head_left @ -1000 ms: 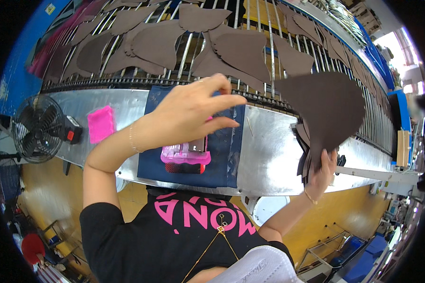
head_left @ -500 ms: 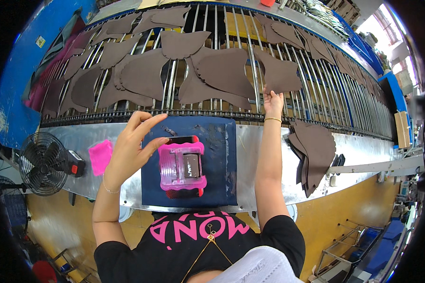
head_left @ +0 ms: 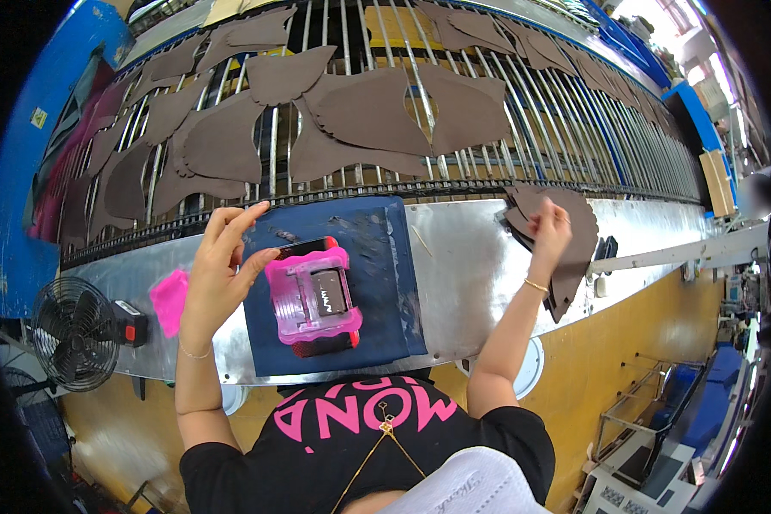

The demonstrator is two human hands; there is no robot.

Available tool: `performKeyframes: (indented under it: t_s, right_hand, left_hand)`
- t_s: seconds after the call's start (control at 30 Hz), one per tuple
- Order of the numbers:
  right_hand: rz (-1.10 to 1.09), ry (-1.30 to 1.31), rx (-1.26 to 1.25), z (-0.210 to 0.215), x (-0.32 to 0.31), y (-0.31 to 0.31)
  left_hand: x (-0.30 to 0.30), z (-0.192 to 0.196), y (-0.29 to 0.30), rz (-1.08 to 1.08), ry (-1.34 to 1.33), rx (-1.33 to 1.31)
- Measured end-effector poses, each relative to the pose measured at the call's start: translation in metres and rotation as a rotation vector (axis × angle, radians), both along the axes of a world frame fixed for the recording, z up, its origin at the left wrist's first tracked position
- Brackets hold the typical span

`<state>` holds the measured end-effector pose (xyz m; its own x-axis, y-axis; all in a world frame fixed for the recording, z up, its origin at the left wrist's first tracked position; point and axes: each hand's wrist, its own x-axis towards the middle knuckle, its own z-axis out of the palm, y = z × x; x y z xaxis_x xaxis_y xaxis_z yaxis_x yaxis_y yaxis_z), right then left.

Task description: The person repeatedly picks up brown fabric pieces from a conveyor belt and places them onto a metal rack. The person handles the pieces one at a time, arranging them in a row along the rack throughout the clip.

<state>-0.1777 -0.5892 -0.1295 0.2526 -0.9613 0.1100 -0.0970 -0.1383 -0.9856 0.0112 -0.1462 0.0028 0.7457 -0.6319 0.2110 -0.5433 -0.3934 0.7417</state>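
My left hand (head_left: 223, 270) rests with spread fingers on the left edge of a dark blue mat (head_left: 377, 257), its thumb touching a pink device (head_left: 313, 298) that lies on the mat. My right hand (head_left: 549, 231) grips a stack of brown cut pieces (head_left: 574, 248) at the right end of the metal bench (head_left: 463, 274). Several more brown cut pieces (head_left: 360, 116) lie spread over the roller conveyor (head_left: 574, 128) beyond the bench.
A small black fan (head_left: 73, 332) stands at the bench's left end, with a pink pad (head_left: 169, 300) beside it. Blue frames run along the conveyor at the left (head_left: 26, 197) and the far right (head_left: 698, 120). Racks and crates (head_left: 660, 428) stand on the floor at lower right.
My right hand came back from the conveyor to the stack of brown pieces at the right. My left hand shifted slightly beside the pink device.
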Motion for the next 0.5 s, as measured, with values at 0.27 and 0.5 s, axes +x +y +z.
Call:
performKeyframes:
  t_s: [0.27, 0.5]
  right_hand:
    - [-0.293, 1.088, -0.25, -0.04, -0.152, -0.041]
    - [-0.35, 1.09, -0.136, -0.033, -0.149, -0.045]
  left_hand:
    - [-0.003, -0.003, -0.007, -0.034, 0.03, -0.02]
    - [-0.007, -0.005, -0.004, -0.047, 0.022, -0.027]
